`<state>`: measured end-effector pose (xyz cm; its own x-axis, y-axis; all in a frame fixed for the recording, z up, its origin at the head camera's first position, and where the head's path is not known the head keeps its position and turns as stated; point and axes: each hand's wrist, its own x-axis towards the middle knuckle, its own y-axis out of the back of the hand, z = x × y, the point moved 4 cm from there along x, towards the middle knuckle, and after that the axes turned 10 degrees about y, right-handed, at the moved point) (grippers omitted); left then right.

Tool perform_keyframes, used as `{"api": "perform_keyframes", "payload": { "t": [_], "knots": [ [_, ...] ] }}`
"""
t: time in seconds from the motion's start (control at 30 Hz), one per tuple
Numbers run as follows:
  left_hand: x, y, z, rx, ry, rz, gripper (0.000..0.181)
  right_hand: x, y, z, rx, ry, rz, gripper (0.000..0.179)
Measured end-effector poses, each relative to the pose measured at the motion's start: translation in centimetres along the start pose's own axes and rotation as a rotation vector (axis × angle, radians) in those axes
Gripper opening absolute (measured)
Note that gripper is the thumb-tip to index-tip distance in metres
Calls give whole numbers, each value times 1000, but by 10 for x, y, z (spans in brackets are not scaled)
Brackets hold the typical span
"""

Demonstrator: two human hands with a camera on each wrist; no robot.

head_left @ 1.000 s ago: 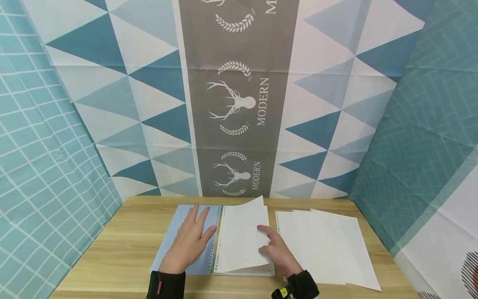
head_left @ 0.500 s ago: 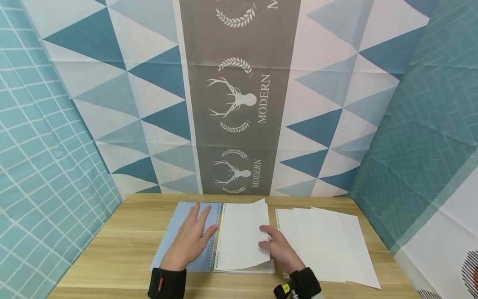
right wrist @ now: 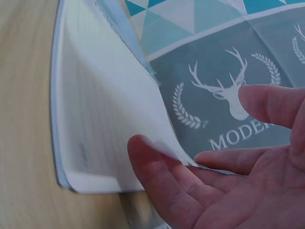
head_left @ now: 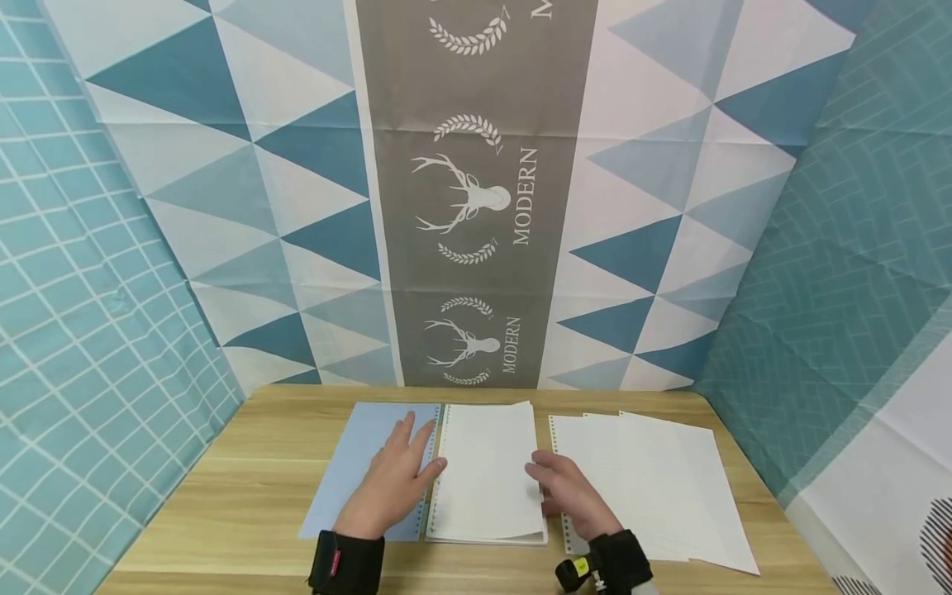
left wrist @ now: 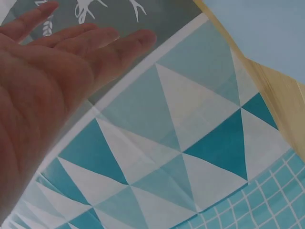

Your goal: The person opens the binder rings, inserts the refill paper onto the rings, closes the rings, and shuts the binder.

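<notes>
A loose-leaf notebook lies open, its blue cover folded to the left and its white pages to the right of the binding holes. My left hand is over the cover, fingers spread and thumb reaching toward the holes; the left wrist view has its fingers stretched out, holding nothing. At the right edge of the pages is my right hand, fingers loosely bent. In the right wrist view its thumb and fingers stand apart, with fingertips right at the edge of the slightly raised top sheet.
Several loose white punched sheets overlap in a fan on the wooden table, right of the notebook. A patterned cloth backdrop rises behind the table's far edge, with more cloth at both sides. Each wrist wears a black band.
The lifted top sheet has come down nearly flat on the pages. My right hand has let go of its edge and shifted right; my left hand has slid slightly right over the cover.
</notes>
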<state>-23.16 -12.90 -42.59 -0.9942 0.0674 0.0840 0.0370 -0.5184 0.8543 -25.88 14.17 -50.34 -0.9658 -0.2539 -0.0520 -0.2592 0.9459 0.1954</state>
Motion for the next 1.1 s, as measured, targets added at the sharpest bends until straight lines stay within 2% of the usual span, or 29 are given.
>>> {"api": "perform_keyframes", "payload": {
  "t": [0.17,0.4,0.6,0.77,0.9,1.1],
  "knots": [
    [1,-15,12,32,-53,-51,59,-1,11,1,37,-3,34,76],
    [-3,-40,37,149,-134,-126,58,-1,19,2,58,-1,73,72],
    [-6,-71,51,208,-111,-229,58,-1,14,0,-17,25,24,68],
    [-9,-90,54,278,-59,-248,56,-1,9,-1,-85,58,-56,69],
    [-11,-96,52,319,-28,-252,57,-3,7,-3,-97,72,-86,70],
    [-13,-97,51,358,-7,-249,57,-2,6,-4,-107,68,-91,66]
  ]
}}
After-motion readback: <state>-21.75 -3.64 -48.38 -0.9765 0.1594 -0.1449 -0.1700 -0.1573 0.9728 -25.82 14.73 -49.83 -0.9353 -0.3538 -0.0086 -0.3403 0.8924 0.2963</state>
